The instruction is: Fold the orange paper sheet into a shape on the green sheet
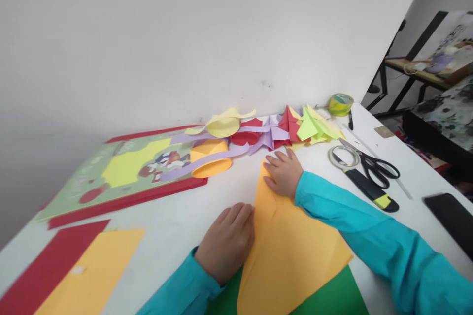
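Note:
A folded sheet of orange paper [291, 251], narrowing to a point at its far end, lies in front of me over a green sheet [332, 295]. My left hand [231, 241] is closed at the left edge of the orange paper, fingers curled against it; its fingertips are hidden. Near the pointed tip, my right hand [284, 174] lies on the paper with its fingers apart, pressing it down. Both arms wear turquoise sleeves.
At the right are scissors [377, 170], a cutter knife [369, 189], a tape roll [343, 156] and a black phone-like slab [451, 221]. Folded paper planes [288, 130] and paper rings [210, 157] line the wall. Red and orange sheets [92, 270] lie left.

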`<state>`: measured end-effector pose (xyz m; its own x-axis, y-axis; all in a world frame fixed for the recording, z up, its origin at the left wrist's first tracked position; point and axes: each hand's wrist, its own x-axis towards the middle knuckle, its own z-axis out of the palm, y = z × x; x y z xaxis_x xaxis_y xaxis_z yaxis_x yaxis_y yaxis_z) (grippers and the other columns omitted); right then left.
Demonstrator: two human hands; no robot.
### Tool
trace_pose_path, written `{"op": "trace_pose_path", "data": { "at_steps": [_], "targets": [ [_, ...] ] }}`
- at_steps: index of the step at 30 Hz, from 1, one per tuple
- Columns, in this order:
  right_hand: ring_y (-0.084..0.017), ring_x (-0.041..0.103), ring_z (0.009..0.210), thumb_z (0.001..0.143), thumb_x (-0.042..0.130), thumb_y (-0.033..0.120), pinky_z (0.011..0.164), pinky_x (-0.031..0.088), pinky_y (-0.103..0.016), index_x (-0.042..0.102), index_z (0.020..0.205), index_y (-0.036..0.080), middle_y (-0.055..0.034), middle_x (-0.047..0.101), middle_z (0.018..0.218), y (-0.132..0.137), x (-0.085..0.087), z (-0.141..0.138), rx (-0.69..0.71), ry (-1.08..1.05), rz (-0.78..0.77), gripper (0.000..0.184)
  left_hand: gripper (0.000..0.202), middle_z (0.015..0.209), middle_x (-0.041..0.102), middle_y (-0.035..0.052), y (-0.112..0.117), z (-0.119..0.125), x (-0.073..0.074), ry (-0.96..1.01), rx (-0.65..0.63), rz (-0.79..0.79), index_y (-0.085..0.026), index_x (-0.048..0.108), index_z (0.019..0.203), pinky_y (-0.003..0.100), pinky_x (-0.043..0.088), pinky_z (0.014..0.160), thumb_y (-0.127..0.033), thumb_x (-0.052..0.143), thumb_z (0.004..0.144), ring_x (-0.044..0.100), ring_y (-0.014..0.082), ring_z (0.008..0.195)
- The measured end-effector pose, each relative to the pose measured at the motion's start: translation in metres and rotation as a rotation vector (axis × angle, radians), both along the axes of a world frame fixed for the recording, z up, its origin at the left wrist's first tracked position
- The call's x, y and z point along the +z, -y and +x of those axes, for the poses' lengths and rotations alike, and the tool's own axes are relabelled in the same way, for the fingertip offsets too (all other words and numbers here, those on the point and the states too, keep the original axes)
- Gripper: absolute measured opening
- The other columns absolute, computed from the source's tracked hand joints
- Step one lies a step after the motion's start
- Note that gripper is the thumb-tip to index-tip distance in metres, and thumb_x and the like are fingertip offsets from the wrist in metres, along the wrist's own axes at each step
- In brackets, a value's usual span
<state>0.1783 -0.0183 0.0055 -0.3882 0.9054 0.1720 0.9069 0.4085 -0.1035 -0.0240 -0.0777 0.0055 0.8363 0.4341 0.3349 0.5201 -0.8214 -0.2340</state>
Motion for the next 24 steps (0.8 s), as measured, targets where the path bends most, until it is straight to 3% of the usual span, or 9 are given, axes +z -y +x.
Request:
{"op": "trace_pose_path", "data": {
  "at_steps": [10, 24],
  "targets": [
    [-0.033, 0.038, 0.129, 0.092, 0.044, 0.041, 0.11, 0.016, -0.061, 0.056, 0.129, 0.019, -0.0081, 0.051, 0.141, 0.001, -0.005, 0.001, -0.022, -0.016, 0.015, 0.045, 0.019, 0.075, 0.052, 0.0082, 0.014, -0.003, -0.003, 0.013, 0.012, 0.035, -0.011, 0.063, 0.072, 0.036, 0.046, 0.057, -0.003, 0.048, 0.081, 0.046, 0.0223, 0.069],
    [-0.031, 0.037, 0.129, 0.091, 0.044, 0.042, 0.109, 0.017, -0.059, 0.058, 0.126, 0.021, -0.0089, 0.053, 0.138, 0.01, -0.013, 0.006, -0.105, -0.068, 0.018, 0.043, 0.023, 0.074, 0.053, 0.0099, 0.02, -0.009, -0.005, 0.102, -0.049, -0.018, -0.01, 0.062, 0.075, 0.036, 0.048, 0.057, -0.006, 0.042, 0.085, 0.047, 0.0217, 0.068]
  ]
}}
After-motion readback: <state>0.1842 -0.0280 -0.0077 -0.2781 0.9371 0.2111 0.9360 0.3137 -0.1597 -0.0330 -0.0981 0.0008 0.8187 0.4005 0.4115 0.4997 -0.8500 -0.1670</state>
